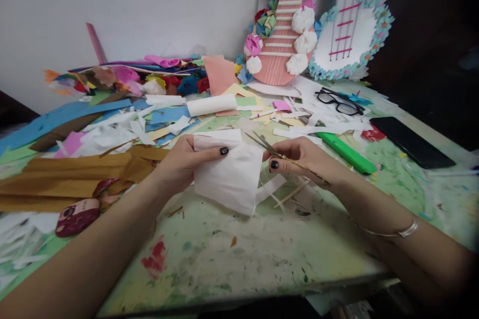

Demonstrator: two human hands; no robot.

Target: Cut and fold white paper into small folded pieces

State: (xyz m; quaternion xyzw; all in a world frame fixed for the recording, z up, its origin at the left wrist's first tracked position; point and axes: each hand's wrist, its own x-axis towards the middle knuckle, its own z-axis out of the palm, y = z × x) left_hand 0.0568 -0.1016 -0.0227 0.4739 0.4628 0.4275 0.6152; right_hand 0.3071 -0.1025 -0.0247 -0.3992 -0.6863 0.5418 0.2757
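Note:
My left hand (pixel 187 159) pinches a folded sheet of white crepe-like paper (pixel 228 177) along its upper left, thumb on top. The sheet hangs a little above the table's front half. Closed round a pair of scissors (pixel 275 152) is my right hand (pixel 303 159), just right of the paper. The blades point up and left, slightly parted, close to the sheet's upper right corner; I cannot tell if they touch it. Below the scissors lie a white paper strip (pixel 271 188) and thin sticks (pixel 292 193).
Behind my hands lie a white paper roll (pixel 212 105) and many scraps. To the right are a green box-cutter-like tool (pixel 347 153), glasses (pixel 340 101) and a phone (pixel 411 142). Brown paper (pixel 56 179) and a dark red case (pixel 78 217) lie left. Paper instruments (pixel 279 55) lean against the wall.

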